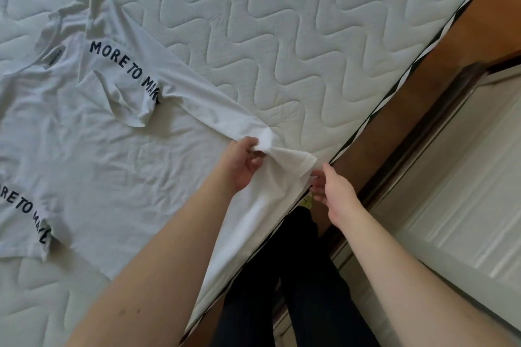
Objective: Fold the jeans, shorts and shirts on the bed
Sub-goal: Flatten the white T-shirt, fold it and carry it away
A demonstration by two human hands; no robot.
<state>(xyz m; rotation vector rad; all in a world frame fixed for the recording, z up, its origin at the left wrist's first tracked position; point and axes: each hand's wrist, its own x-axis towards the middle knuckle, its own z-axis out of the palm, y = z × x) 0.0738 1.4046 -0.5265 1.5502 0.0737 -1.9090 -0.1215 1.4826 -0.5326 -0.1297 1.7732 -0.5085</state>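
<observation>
A white T-shirt (118, 155) lies spread on the quilted mattress (282, 22), its collar at the upper left and dark lettering on both sleeves. Its hem reaches the bed's near edge. My left hand (244, 165) pinches a bunched bit of the hem near one bottom corner. My right hand (331, 184) grips the same corner of the shirt from the other side, right at the mattress edge. The fabric between both hands is lifted slightly and wrinkled. No jeans or shorts are in view.
The mattress edge (394, 87) runs diagonally from upper right to lower middle. Beyond it is a brown wooden floor (451, 36) and a pale door or panel (465, 177). My dark trouser legs (304, 290) stand against the bed.
</observation>
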